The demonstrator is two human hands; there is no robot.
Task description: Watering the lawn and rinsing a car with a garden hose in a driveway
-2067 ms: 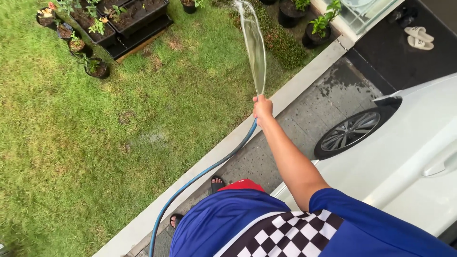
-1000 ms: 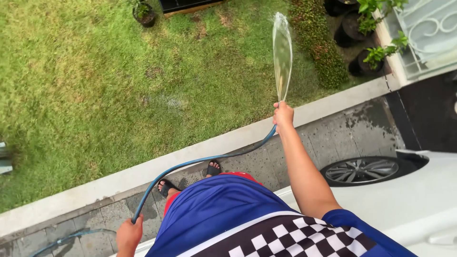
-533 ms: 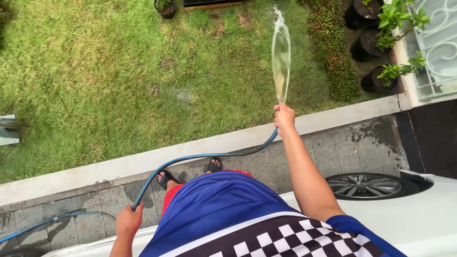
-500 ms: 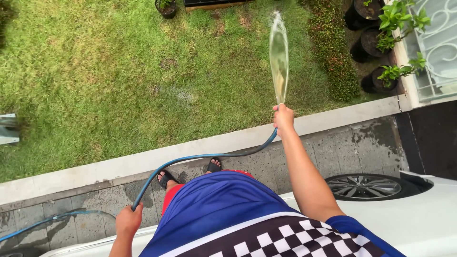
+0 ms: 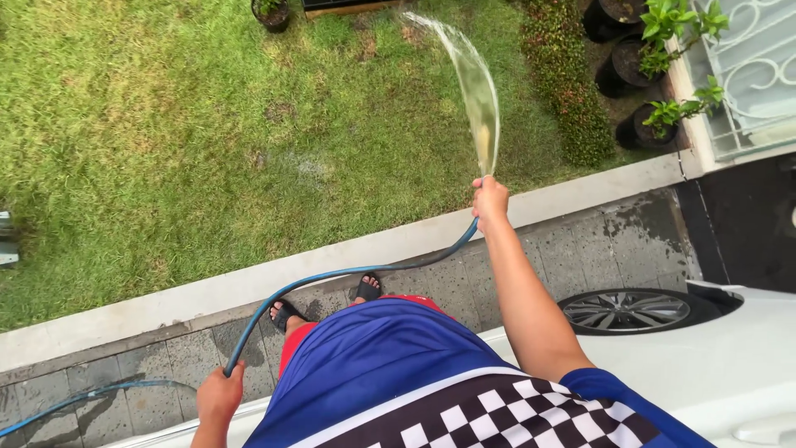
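I am gripping a smooth, matt blue rubber hose [image 5: 332, 278]; the glossy white car [image 5: 730, 348] is gleaming beside rough, damp stone paving [image 5: 597, 249].

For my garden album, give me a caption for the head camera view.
Right hand sprays water from a blue hose over the lawn, left hand gripping the hose lower down.

The right hand [image 5: 490, 197] is gripping the end of a blue hose [image 5: 348, 272], and a flat fan of water [image 5: 477, 87] is arcing up and leftward over the lawn [image 5: 207, 141]. The left hand [image 5: 220, 396] is clasping the same hose lower down, near the paved strip [image 5: 580, 257]. The hose is curving across the pale curb [image 5: 332, 257] in front of two sandalled feet [image 5: 327, 300]. A white car [image 5: 730, 348] is standing at the right, and potted plants [image 5: 655, 58] are lining the far edge.
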